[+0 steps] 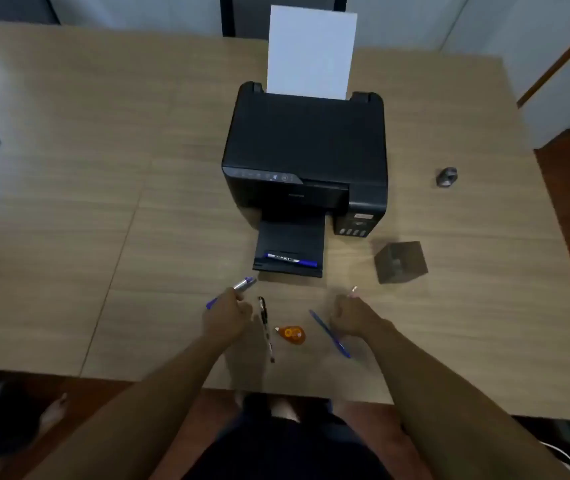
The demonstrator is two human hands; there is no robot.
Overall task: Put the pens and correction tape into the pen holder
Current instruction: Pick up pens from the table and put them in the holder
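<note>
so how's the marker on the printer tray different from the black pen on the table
The marker lies crosswise on the printer's output tray; the black pen lies on the table, pointing roughly toward the person. The marker is thicker, blue with a white label; the black pen is slim and dark. Neither is held, and neither is in the pen holder.

The printer (306,157) with its output tray (290,251) blocks the middle of the table (69,202). To its right, bare wood lies open around the pen holder (400,262), which stands apart from the printer. The left half of the table is open.
</note>
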